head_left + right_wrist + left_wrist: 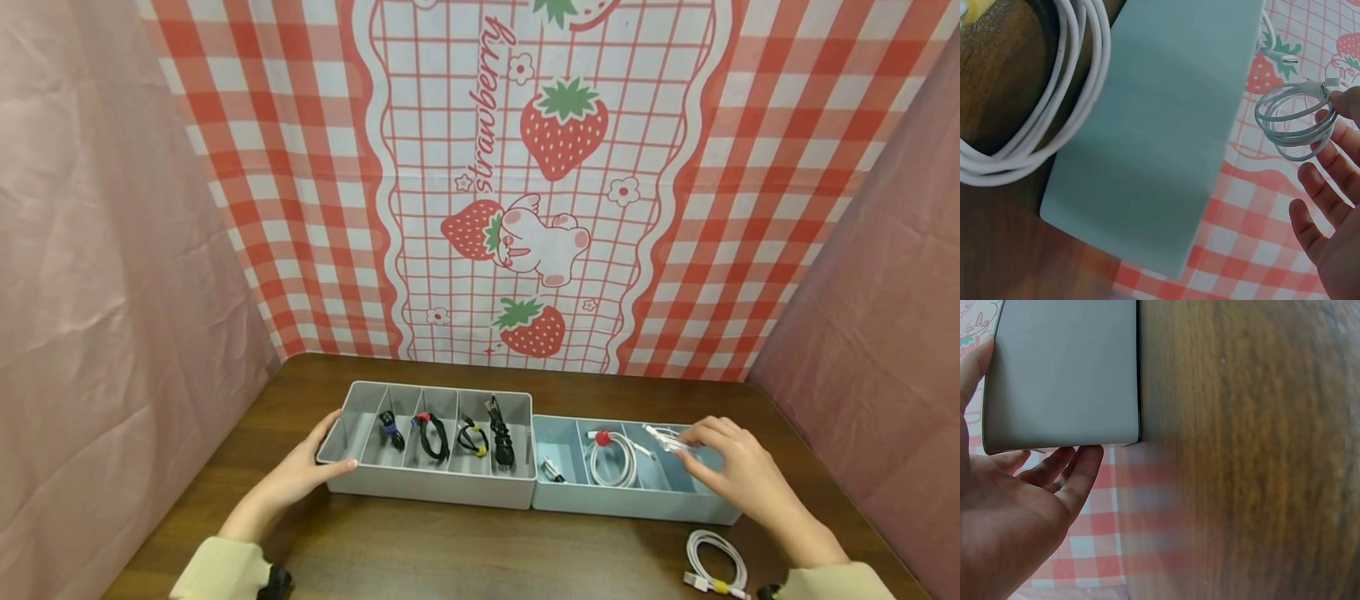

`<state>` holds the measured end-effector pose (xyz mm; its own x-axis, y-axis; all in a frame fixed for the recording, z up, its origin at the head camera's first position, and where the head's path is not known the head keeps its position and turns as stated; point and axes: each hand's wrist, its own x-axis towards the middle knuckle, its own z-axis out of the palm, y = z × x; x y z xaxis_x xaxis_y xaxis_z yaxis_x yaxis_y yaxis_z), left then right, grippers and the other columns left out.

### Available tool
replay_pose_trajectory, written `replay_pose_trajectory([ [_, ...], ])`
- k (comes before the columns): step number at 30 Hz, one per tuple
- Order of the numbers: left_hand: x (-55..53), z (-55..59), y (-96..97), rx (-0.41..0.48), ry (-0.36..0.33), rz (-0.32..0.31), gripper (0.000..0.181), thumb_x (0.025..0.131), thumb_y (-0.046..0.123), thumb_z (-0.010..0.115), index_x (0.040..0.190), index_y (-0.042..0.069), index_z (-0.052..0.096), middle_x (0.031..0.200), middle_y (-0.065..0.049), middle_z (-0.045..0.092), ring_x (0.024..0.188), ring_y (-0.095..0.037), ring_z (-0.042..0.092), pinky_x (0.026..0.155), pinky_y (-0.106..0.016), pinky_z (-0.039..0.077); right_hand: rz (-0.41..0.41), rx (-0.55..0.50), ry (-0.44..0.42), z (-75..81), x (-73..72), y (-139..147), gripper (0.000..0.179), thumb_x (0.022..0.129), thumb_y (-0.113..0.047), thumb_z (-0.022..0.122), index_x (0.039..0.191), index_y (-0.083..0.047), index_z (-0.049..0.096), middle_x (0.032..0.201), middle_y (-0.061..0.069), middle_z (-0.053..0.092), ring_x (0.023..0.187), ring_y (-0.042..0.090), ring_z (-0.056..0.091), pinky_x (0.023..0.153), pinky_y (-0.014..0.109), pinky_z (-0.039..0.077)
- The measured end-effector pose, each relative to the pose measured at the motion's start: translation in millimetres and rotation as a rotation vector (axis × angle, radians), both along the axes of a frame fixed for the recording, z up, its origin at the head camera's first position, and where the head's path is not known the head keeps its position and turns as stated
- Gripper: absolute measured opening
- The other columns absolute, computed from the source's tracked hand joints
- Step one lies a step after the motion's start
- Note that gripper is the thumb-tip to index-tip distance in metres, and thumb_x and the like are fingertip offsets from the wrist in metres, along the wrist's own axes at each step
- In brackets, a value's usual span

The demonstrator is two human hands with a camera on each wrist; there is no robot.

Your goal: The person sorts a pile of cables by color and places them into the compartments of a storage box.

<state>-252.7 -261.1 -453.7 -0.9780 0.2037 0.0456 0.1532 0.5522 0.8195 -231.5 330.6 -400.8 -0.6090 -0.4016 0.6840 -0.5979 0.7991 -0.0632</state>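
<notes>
A: Closest to us, a coiled white cable (716, 564) lies loose on the wooden table (450, 550) at about five o'clock, with a yellow tie on it, just in front of the blue tray (630, 500).

B: And the right hand (738, 471) is up over that tray's far-right compartment, at about four o'clock. What has it got?

A: A small coil of white cable (1297, 119), pinched near its plug end between thumb and fingertips. The other fingers (1319, 187) are spread and fairly straight. The coil hangs to the left of the palm, directly above the compartment.

B: So the drop point is right below it. Long axis?

A: The compartment runs near to far, and the coil is roughly in line with it. Another white cable with a red tie (611, 457) fills the middle slot beside it.

B: Left side?

A: The left hand (315, 468) rests against the end of the grey tray (435, 487) at eight o'clock, fingers relaxed and nearly straight, thumb along the front edge, steadying rather than gripping. That tray holds black cables (442, 437) in its slots and touches the blue one.

B: Right hand is plainly the nearer one to the blue tray.
</notes>
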Motion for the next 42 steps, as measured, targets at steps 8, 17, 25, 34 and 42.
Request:
replay_pose_trajectory([
  [8,-0.3,1.3,0.6,-0.004,-0.004,0.004,0.09,0.084,0.033,0.07,0.151,0.01,0.013,0.15,-0.027,0.023,0.134,-0.045,0.028,0.104,-0.061,0.026,-0.059,-0.026,-0.04,-8.5,-3.1,-4,0.029,0.063,-0.009,0.084,0.081,-0.024,0.067,0.082,-0.013,0.059,0.077,0.005,0.052,0.065,0.021,0.042],
  [17,-0.5,2.4,1.0,0.005,-0.024,0.003,0.091,0.085,0.032,0.07,0.151,0.01,0.012,0.151,-0.027,0.021,0.134,-0.044,0.027,0.104,-0.061,0.025,-0.093,-0.03,-0.088,-18.3,-7.0,-9,0.023,0.067,-0.012,0.083,0.08,-0.022,0.067,0.08,-0.013,0.057,0.076,0.007,0.052,0.062,0.032,0.047],
  [25,0.3,2.8,0.9,-0.01,-0.014,-0.001,0.091,0.085,0.032,0.07,0.151,0.01,0.012,0.15,-0.028,0.022,0.133,-0.044,0.029,0.103,-0.06,0.027,-0.121,-0.025,-0.128,-24.9,-8.7,-10,0.02,0.069,-0.017,0.082,0.079,-0.023,0.067,0.082,-0.011,0.058,0.077,0.01,0.053,0.061,0.034,0.047],
  [34,-0.3,3.2,1.4,-0.024,0.002,-0.004,0.09,0.085,0.032,0.069,0.151,0.007,0.013,0.15,-0.028,0.023,0.132,-0.045,0.03,0.103,-0.06,0.027,-0.122,-0.022,-0.113,-34.4,-14.4,-7,0.023,0.066,-0.013,0.084,0.077,-0.022,0.066,0.082,-0.01,0.059,0.08,0.01,0.051,0.06,0.033,0.047],
  [42,-0.7,2.1,0.0,-0.011,-0.008,-0.004,0.091,0.085,0.033,0.07,0.151,0.009,0.013,0.151,-0.027,0.021,0.134,-0.046,0.027,0.104,-0.062,0.025,-0.112,-0.006,-0.106,-39.2,-16.5,-3,0.024,0.063,-0.013,0.084,0.077,-0.021,0.067,0.084,-0.009,0.057,0.082,0.013,0.052,0.062,0.037,0.048],
])
